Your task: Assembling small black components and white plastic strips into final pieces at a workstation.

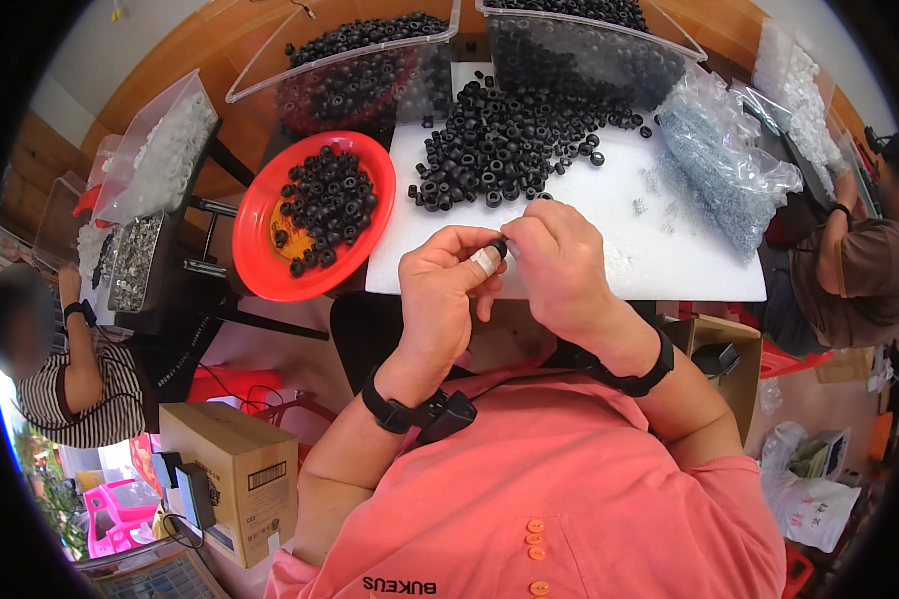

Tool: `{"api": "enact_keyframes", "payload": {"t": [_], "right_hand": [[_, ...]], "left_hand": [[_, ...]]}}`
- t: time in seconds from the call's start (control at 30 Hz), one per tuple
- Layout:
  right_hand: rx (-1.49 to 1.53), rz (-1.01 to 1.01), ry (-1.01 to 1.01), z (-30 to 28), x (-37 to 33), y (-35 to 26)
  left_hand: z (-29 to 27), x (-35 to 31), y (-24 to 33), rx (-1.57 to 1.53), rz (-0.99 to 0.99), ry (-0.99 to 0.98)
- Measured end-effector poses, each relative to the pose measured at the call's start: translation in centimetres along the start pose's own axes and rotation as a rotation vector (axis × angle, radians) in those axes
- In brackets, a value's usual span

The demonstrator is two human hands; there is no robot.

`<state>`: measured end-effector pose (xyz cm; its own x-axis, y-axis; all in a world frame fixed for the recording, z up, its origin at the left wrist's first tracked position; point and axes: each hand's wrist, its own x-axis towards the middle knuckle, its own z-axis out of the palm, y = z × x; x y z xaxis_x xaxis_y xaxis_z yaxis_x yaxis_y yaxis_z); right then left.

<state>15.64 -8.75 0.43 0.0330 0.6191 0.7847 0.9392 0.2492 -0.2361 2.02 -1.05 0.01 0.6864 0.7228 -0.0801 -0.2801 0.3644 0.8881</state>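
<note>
Over the near edge of a white foam board (609,255), my two hands meet fingertip to fingertip. My left hand (438,288) is closed, pinching a small round black plastic piece (499,247) between thumb and fingers; white tape wraps the thumb. My right hand (566,268) presses its thumb and fingers together right against that piece. Whatever lies in that pinch is too small and hidden to make out. Beyond my hands spreads a heap of similar black pieces (489,145), many showing a hole.
Left of the board, a red plate (253,225) holds more black pieces. Clear bins (370,45) of them stand behind. At right lies a clear bag (724,160) of tiny silvery parts, some loose on the board. A cardboard box (235,479) sits lower left. People work at both sides.
</note>
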Motion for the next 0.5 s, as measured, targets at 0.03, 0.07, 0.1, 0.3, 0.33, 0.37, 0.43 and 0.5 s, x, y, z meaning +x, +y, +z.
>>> {"api": "enact_keyframes", "payload": {"t": [0.03,0.07,0.1,0.3,0.33,0.37,0.43,0.5], "right_hand": [[-0.022,0.011,0.01,0.2,0.0,-0.3],[-0.045,0.023,0.019,0.3,0.1,-0.6],[-0.045,0.016,0.022,0.3,0.2,-0.6],[-0.008,0.004,0.01,-0.2,0.4,-1.0],[0.007,0.022,0.011,-0.3,0.2,-1.2],[0.023,0.038,0.012,-0.3,0.1,-1.3],[-0.015,0.073,0.051,0.3,-0.1,-1.7],[-0.049,0.109,0.094,1.0,-0.2,-1.7]], "left_hand": [[0.0,0.0,0.0,0.003,0.003,0.003],[0.0,0.0,-0.1,0.011,0.007,0.009],[0.0,0.0,-0.1,0.015,0.008,0.013],[0.1,0.0,0.3,-0.004,0.023,-0.009],[0.2,0.0,0.3,0.0,0.026,-0.016],[0.3,0.1,0.3,-0.013,0.029,0.021],[0.7,0.2,0.3,-0.02,0.033,0.051],[0.8,0.3,0.4,0.019,0.029,0.057]]}}
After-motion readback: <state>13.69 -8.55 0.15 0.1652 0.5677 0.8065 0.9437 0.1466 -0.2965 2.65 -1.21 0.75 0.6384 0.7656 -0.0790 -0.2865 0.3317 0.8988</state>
